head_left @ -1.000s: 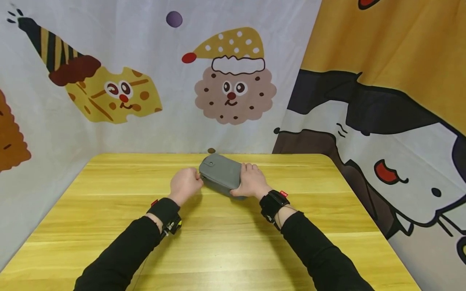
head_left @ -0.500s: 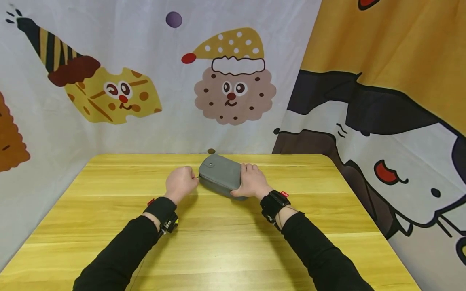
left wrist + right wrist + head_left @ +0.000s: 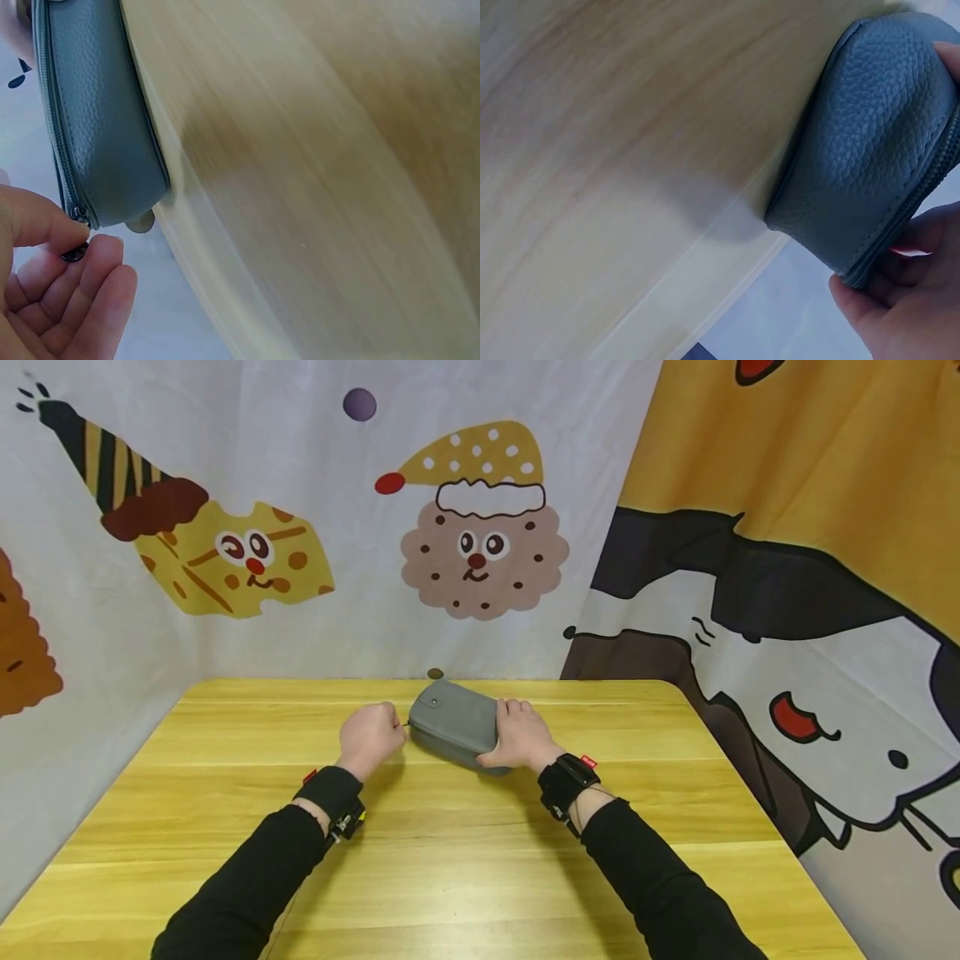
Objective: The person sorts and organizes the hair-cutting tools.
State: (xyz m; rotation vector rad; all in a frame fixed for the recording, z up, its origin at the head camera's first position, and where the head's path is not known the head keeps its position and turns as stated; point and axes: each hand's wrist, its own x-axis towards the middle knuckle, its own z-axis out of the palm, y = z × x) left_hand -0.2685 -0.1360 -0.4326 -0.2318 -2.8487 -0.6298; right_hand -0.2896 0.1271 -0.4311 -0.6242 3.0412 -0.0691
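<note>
A grey grained-leather zip pouch (image 3: 452,714) lies flat near the far edge of the table, a snap tab on its top. My right hand (image 3: 520,732) grips its right end, thumb along the near side. In the right wrist view the fingers (image 3: 859,304) hold the pouch's end close to the zip seam. At the left corner, my left hand (image 3: 369,739) pinches the dark zipper pull (image 3: 75,253) between thumb and curled forefinger. The zipper (image 3: 56,112) runs along the pouch's side, and its teeth look closed in the left wrist view.
The pouch rests on a yellow wood-grain table (image 3: 450,877). Behind it hangs a pale curtain (image 3: 300,643) with cartoon prints, and a second patterned curtain (image 3: 825,652) stands along the right side. Both wrists wear black straps (image 3: 330,793).
My left hand has drawn a little to the left, away from the pouch's corner, still pinching the zipper pull. The pouch and right hand stay nearly in place.
</note>
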